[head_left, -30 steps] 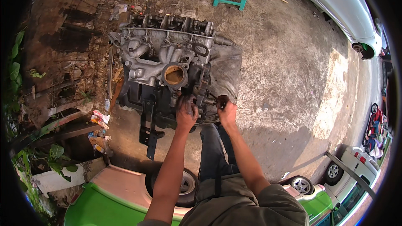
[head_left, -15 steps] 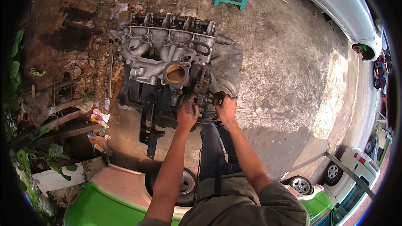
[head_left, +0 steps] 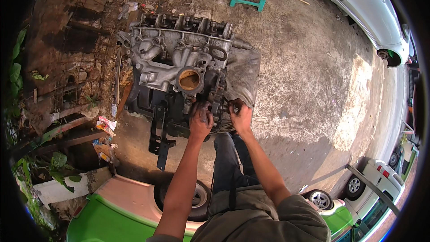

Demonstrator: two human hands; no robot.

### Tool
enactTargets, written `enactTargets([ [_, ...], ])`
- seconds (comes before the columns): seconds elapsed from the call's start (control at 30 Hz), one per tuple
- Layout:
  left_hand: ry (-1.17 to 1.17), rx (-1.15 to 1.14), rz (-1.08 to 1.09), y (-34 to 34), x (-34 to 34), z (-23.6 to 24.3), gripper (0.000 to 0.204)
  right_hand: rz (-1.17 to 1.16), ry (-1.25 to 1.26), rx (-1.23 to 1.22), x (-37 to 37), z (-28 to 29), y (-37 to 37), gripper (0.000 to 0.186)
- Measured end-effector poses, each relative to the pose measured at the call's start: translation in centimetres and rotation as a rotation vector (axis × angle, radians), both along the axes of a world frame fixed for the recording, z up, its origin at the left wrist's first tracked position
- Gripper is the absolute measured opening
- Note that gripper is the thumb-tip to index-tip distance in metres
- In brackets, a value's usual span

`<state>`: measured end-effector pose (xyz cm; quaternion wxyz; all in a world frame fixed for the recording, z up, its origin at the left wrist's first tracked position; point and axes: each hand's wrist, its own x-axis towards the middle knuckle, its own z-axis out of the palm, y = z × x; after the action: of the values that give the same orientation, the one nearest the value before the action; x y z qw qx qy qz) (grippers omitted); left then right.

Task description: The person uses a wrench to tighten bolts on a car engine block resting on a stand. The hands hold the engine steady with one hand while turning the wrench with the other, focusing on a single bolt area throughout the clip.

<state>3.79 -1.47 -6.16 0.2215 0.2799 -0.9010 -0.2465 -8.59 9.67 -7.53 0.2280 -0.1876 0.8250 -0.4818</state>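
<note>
L hand (head_left: 201, 121) grimy, bent | R hand (head_left: 241, 116) curled | forearms (head_left: 181, 177) bare, extd fwd

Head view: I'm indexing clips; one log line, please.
left hand: on engine, near side; right hand: at near-right corner, grip unclear; rocker gear: exposed

The engine (head_left: 156, 71) is dull metal, the ground (head_left: 295, 80) rough concrete, the trousers (head_left: 226, 159) matt cloth.

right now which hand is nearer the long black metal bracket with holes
Left. The left hand is right of the bracket; the right hand is farther right, past the left.
</note>
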Motion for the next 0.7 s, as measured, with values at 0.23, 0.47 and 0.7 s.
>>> enactTargets([
  [0.23, 0.009, -0.004, -0.005, 0.1, 0.1, -0.1, 0.027, 0.152, 0.207, 0.027, -0.4, -0.5, 0.4, 0.014],
  [0.47, -0.033, 0.023, -0.014, 0.0, 0.2, -0.1, 0.025, 0.13, 0.137, 0.003, -0.7, 0.2, 0.0, 0.016],
  [0.7, -0.01, 0.005, -0.016, 0.1, 0.6, -0.6, 0.028, -0.076, -0.007, 0.024, -5.2, -7.0, -4.6, 0.025],
])
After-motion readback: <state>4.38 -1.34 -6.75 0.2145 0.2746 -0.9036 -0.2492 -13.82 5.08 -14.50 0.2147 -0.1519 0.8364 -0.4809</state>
